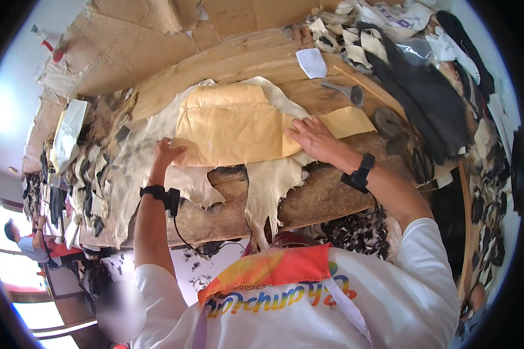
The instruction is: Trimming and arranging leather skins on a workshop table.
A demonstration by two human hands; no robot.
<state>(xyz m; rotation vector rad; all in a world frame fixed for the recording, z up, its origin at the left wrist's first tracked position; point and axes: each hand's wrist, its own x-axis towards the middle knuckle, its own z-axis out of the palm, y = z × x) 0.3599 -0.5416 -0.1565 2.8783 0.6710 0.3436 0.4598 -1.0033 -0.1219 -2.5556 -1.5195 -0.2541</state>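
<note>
White cotton shirt with an orange collar panel [285, 279] fills the near edge of the view, and both bare forearms rise from it toward a worn wooden workbench [332, 198]. At the far left of the scene, heaps of pale and dark leather offcuts [75, 174] lie piled along the bench end, with another person [26, 244] low beyond them. The left hand [166, 152], a black strap on its wrist, rests with fingers curled on the near left corner of a tan paper pattern sheet [233, 125]; whether it pinches the edge or only presses it, I cannot tell. That sheet lies flat in the middle of the bench on top of a cream, ragged-edged leather hide [268, 186], whose near edges hang over the front of the bench. The right hand [314, 138], also wearing a black wrist strap, lies open and flat, fingers spread, pressing down on the right part of the sheet without gripping it. Farther right, a grey metal hammer-like tool [346, 91] lies on the bench beside a white paper scrap [311, 62], and black leather pieces [425, 99] are stacked at the far right.
</note>
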